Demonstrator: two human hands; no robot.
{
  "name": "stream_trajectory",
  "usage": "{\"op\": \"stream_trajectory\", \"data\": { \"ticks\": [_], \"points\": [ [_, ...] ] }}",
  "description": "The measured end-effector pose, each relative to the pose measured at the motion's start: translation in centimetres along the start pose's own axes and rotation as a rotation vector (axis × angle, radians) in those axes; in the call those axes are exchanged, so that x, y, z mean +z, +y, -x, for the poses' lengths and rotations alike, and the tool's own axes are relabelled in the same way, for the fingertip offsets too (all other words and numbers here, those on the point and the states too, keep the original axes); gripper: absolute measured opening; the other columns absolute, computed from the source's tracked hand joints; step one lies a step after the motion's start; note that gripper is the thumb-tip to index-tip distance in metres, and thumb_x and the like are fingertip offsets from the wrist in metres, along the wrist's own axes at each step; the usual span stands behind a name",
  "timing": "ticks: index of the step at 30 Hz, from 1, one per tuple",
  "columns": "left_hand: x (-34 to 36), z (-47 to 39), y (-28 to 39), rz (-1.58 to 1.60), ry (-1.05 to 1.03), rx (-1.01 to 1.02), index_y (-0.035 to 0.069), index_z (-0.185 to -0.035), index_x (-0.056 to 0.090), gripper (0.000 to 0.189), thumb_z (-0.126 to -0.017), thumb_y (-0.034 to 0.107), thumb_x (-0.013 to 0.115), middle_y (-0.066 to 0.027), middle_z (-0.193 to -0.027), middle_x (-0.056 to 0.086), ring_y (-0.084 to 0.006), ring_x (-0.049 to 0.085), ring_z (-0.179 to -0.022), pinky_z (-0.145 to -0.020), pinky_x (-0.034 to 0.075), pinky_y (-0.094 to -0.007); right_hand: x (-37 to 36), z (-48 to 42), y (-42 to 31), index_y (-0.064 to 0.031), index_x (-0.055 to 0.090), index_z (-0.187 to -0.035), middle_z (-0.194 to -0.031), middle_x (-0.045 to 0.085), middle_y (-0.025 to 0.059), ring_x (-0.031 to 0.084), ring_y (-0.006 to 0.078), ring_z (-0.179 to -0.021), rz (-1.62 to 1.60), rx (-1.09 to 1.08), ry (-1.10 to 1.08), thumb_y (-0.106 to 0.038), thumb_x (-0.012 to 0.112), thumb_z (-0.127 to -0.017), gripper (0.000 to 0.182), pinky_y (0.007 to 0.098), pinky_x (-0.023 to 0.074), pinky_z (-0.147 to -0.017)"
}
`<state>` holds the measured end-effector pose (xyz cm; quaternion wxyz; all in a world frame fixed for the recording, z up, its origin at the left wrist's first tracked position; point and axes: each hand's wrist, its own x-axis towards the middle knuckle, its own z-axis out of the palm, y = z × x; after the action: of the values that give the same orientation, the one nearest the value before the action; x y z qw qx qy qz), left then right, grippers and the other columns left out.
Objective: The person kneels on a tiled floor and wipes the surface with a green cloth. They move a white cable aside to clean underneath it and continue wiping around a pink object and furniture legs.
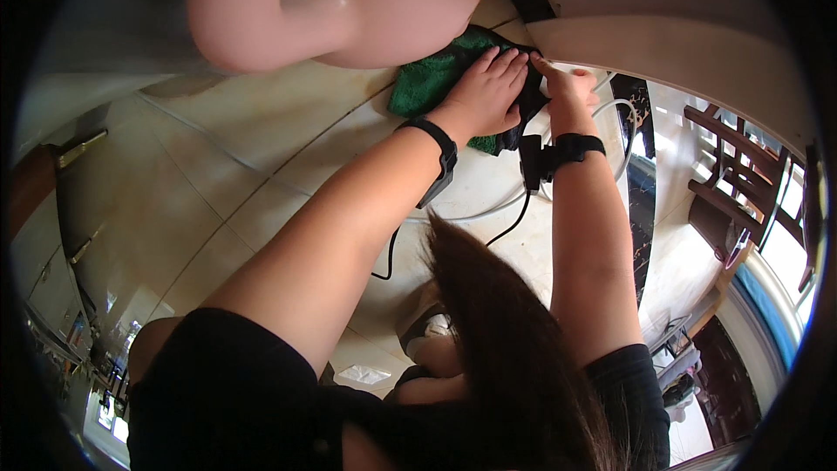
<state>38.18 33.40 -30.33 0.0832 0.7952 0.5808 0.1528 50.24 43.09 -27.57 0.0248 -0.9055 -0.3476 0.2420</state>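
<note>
A green and black cloth (418, 88) lies bunched on the tiled floor (314, 118). My left hand (490, 88) rests flat on it, palm down, the thumb out to the side. At the cloth's right edge is my right hand (570, 86), its thumb reaching to the dark part of the cloth. The fingers of that hand are bent and partly washed out by glare, so whether they pinch the cloth cannot be made out. Both wrists wear black straps with small devices, the right one (537, 160) trailing a black cable (513, 227).
A large smooth pink object (386, 6) with a curved arm overhangs the cloth. A pale panel (654, 46) slants at upper right. A white cable (480, 214) loops over the floor under my forearms. Dark wooden furniture (739, 163) stands at right, a cabinet (39, 261) at left.
</note>
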Motion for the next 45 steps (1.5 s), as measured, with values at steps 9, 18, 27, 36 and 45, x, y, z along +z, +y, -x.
{"op": "stream_trajectory", "data": {
  "ticks": [9, 18, 27, 36, 45],
  "points": [
    [-0.3, -1.1, -1.8, 0.059, 0.081, -0.048, 0.002, -0.13, 0.05, 0.063, -0.082, 0.042, 0.055, -0.0124, -0.139, 0.047, -0.0252, 0.036, -0.134, -0.114, 0.02, -0.0443, 2.1, 1.3, -2.0, -0.0048, 0.045, -0.128, -0.128, 0.047, 0.0141, 0.041, 0.0325, -0.123, -0.02, -0.095, 0.124, -0.052, 0.089, -0.05, 0.101, 0.0506, 0.0377, -0.099],
    [-0.4, -1.4, -2.7, 0.0, 0.082, -0.054, 0.005, -0.133, 0.048, 0.062, -0.08, 0.037, 0.056, -0.0104, -0.142, 0.044, -0.0243, 0.035, -0.135, -0.114, 0.02, -0.0461, 1.7, 2.1, -2.4, -0.0021, 0.044, -0.128, -0.127, 0.046, 0.0129, 0.039, 0.0317, -0.124, -0.046, -0.076, 0.065, -0.061, 0.085, -0.048, 0.108, 0.0481, 0.038, -0.098],
    [0.3, -0.9, -0.3, 0.008, 0.064, -0.032, 0.004, -0.133, 0.049, 0.065, -0.078, 0.037, 0.06, -0.0108, -0.142, 0.045, -0.0268, 0.037, -0.133, -0.111, 0.024, -0.0475, 1.2, 1.9, 0.4, -0.0098, 0.039, -0.134, -0.132, 0.042, 0.0134, 0.034, 0.0315, -0.128, -0.049, -0.073, 0.161, -0.061, 0.084, -0.051, 0.107, 0.0498, 0.0294, -0.102],
    [1.3, 0.5, 5.3, 0.033, -0.042, 0.053, 0.002, -0.137, 0.045, 0.07, -0.079, 0.039, 0.057, -0.0116, -0.146, 0.04, -0.0265, 0.033, -0.136, -0.112, 0.023, -0.0472, -1.1, 0.8, 6.6, -0.014, 0.046, -0.129, -0.129, 0.043, 0.0149, 0.031, 0.0334, -0.128, 0.083, -0.218, 0.26, -0.054, 0.082, -0.059, 0.088, 0.0545, 0.0255, -0.098],
    [0.5, 7.7, 6.8, 0.255, -0.171, 0.346, 0.002, -0.117, 0.06, 0.052, -0.077, 0.036, 0.057, -0.013, -0.125, 0.057, -0.0284, 0.043, -0.126, -0.113, 0.022, -0.0445, -0.2, 6.6, 16.4, -0.0106, 0.06, -0.109, -0.118, 0.05, 0.0137, 0.043, 0.0363, -0.114, -0.166, -1.153, 0.112, -0.007, 0.058, -0.083, 0.026, 0.0468, 0.0346, -0.099]
  ]
}}
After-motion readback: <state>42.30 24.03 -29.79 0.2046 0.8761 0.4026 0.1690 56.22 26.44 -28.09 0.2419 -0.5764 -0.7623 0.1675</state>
